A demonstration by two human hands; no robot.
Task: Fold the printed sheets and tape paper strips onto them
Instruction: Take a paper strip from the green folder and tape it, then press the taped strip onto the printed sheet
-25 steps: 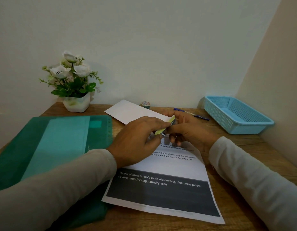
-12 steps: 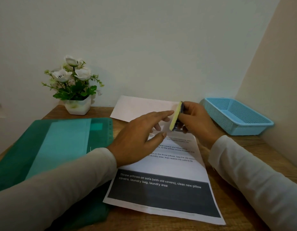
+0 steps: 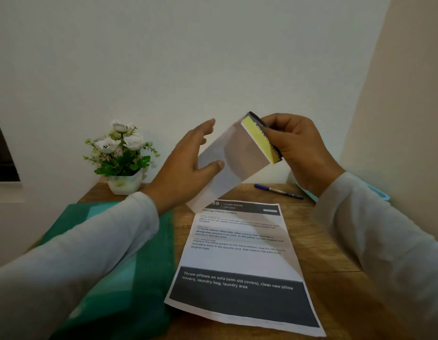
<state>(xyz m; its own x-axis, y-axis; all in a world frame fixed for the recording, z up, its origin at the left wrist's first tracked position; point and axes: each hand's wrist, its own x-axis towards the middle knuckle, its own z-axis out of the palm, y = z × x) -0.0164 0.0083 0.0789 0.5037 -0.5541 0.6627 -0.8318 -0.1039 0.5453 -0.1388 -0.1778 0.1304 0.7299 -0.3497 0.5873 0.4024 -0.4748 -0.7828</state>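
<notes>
My right hand (image 3: 296,146) grips the top end of a folded white sheet (image 3: 227,165) and holds it up above the desk, tilted. A yellow paper strip (image 3: 259,141) lies along that top end, beside a dark printed band. My left hand (image 3: 188,165) is raised at the sheet's left edge with straight, spread fingers; its thumb lies across the front of the sheet. A flat printed sheet (image 3: 240,256) with black text and a dark footer band lies on the wooden desk (image 3: 335,266) below.
A green folder (image 3: 129,278) lies on the left under my left sleeve. A white pot of flowers (image 3: 124,184) stands at the back left. A blue pen (image 3: 278,191) lies behind the flat sheet. A sliver of blue basket (image 3: 382,192) shows behind my right arm.
My right hand has lifted the folded sheet with the yellow strip from the desk into the air. My left hand rose alongside it and opened. The view has tilted upward.
</notes>
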